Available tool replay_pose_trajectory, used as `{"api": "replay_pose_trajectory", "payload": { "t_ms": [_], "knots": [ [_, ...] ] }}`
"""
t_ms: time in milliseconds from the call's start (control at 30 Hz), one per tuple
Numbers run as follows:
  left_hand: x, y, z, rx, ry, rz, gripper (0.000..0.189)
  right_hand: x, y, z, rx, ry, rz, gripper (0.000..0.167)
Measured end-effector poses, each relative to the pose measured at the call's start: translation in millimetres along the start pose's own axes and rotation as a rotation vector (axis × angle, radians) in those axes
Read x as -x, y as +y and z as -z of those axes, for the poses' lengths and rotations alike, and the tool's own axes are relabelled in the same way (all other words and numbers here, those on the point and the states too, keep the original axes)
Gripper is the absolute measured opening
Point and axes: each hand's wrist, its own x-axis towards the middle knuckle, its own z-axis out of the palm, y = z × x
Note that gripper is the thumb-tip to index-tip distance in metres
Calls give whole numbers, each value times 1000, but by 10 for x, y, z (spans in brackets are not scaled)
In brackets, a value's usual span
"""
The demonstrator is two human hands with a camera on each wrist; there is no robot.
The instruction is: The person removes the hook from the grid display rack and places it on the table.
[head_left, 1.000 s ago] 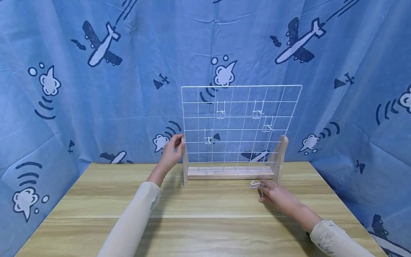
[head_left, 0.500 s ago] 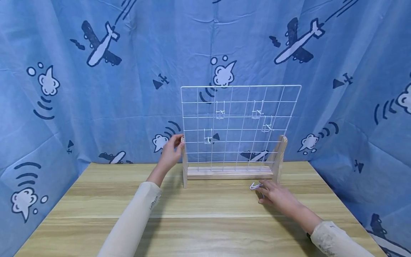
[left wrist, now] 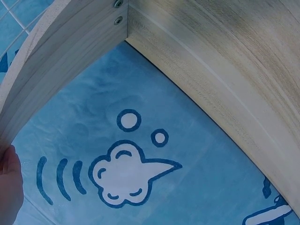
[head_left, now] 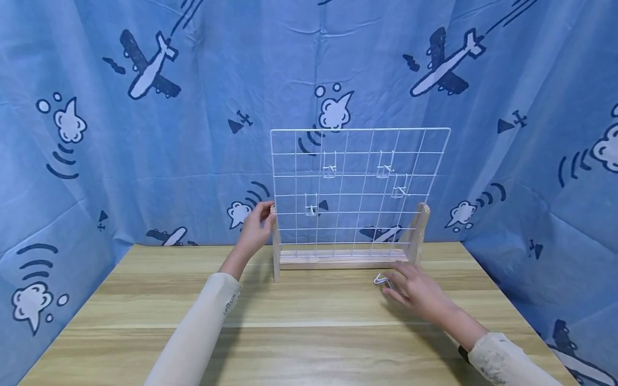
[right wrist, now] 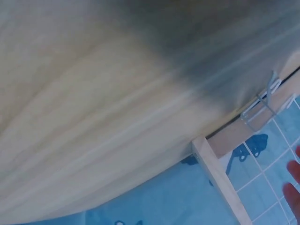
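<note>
My left hand [head_left: 256,225] pinches the top of the left wooden upright [head_left: 277,244] of a white wire grid rack [head_left: 357,194]. In the left wrist view, fingertips [left wrist: 10,176] show at the edge of that upright [left wrist: 56,61]. My right hand [head_left: 420,289] is low over the table before the rack's right end, fingers spread and relaxed. A white wire hook [head_left: 380,279] lies on the table at its fingertips. In the right wrist view the hook [right wrist: 265,101] sits apart from the fingers [right wrist: 293,187], beside the rack's wooden base.
Several white wire hooks hang on the grid, among them an upper-left one [head_left: 330,169] and a lower-left one [head_left: 311,209]. The rack stands near the back of the wooden table [head_left: 309,343]. A blue curtain [head_left: 203,134] with airplanes surrounds the table.
My right hand's fingers have loosened and drawn back from the hook, which now lies lower and turned on the table. My left hand keeps its hold on the upright.
</note>
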Motion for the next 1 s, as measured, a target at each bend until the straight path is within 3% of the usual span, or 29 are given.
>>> {"api": "replay_pose_trajectory", "payload": {
  "t_ms": [267,600,1000],
  "knots": [
    [-21,16,5,-5,4,-2,38,-135,18,135,20,43,-115,56],
    [-1,-17,-3,3,-2,-6,39,-227,38,232,57,89,-175,78],
    [12,-1,-6,3,3,1,39,-460,107,373,-13,152,-316,75]
  ]
}}
